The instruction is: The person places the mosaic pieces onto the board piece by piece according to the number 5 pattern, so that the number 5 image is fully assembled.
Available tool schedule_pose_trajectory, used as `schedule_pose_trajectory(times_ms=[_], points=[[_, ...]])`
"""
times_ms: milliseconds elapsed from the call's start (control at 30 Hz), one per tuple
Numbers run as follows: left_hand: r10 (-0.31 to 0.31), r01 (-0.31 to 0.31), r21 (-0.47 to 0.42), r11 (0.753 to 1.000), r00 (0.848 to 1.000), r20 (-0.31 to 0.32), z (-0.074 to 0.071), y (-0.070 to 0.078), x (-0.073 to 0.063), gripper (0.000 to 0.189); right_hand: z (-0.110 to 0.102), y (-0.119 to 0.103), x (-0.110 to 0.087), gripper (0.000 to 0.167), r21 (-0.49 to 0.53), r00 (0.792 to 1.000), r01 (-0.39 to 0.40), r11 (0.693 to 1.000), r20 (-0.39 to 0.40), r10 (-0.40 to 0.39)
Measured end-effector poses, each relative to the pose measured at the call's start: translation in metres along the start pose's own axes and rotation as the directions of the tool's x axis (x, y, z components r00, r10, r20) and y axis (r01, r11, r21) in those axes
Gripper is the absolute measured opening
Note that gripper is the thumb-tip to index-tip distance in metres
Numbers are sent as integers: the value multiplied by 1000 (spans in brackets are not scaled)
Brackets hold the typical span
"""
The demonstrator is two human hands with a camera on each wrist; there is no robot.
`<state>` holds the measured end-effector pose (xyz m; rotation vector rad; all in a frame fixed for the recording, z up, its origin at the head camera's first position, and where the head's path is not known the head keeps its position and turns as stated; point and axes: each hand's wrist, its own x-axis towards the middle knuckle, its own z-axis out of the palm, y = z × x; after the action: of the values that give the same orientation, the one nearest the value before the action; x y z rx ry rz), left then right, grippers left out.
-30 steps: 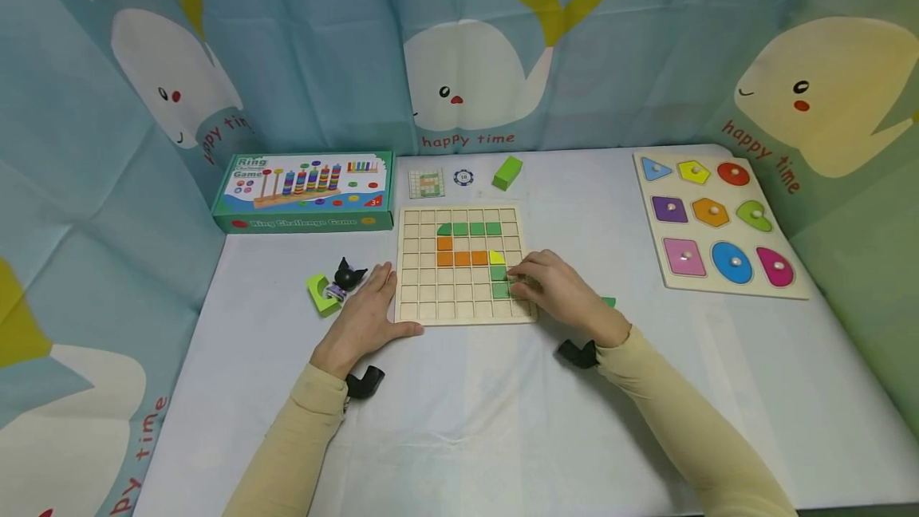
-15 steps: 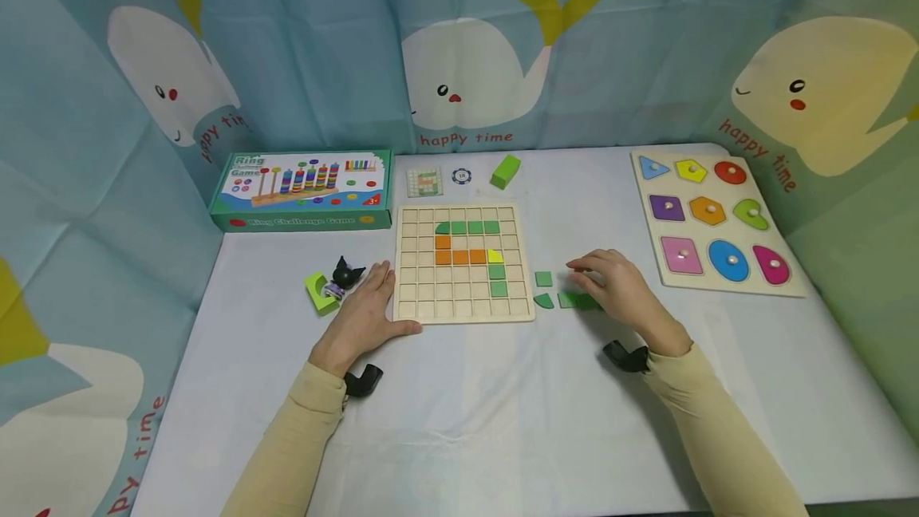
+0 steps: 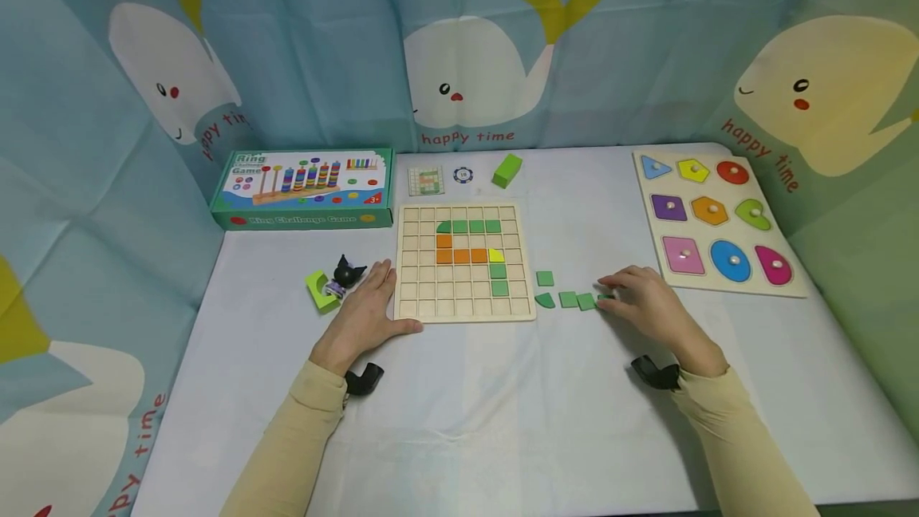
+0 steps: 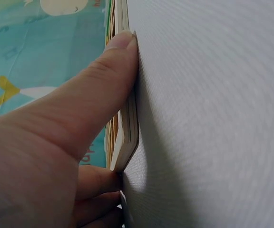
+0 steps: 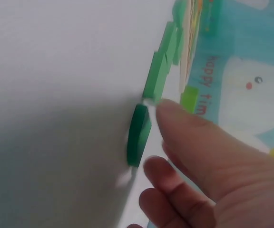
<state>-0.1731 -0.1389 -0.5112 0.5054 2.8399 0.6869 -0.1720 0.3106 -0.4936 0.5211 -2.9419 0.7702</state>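
Note:
In the head view, a wooden grid board [image 3: 424,286] holds green, orange and yellow tiles. My left hand [image 3: 366,309] lies at its near left corner. In the left wrist view the thumb [image 4: 120,61] is against the board's edge [image 4: 127,137], with the other fingers round the corner. To the right of the board lie a green square tile [image 3: 545,278], a green rounded tile [image 3: 546,301] and a row of green tiles [image 3: 568,299]. My right hand [image 3: 649,309] is at the row's right end, thumb and fingers apart around a green curved-edge tile [image 5: 139,135], partly hidden in the head view.
Behind the board are a pattern card [image 3: 427,180], a poker chip [image 3: 463,175] and a green block [image 3: 507,171]. A ring game box [image 3: 309,190] stands back left, a shape puzzle board [image 3: 707,250] right. A small black-headed figure [image 3: 348,272] and lime block [image 3: 321,294] sit beside my left hand.
My right hand has moved from the board's right side rightward to the end of the green tile row, uncovering the loose tiles. My left hand has stayed at the board's corner.

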Motion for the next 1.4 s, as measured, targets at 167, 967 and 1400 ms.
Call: schedule_pose_trajectory(times_ms=[167,967,1400], points=[[1,-1,0,1000,1000,-2,0,0,0,108,-3,3,-6,32,6,998,-49,999,51,49],[4,-4,-4,1000,1000,-8,0,0,-1,107,6,4,-8,21,-17,1000,-26,1000,7,26],[1,-2,-9,1000,1000,-8,0,1,-1,108,-1,-9,1,24,71,1000,8,997,8,-9]])
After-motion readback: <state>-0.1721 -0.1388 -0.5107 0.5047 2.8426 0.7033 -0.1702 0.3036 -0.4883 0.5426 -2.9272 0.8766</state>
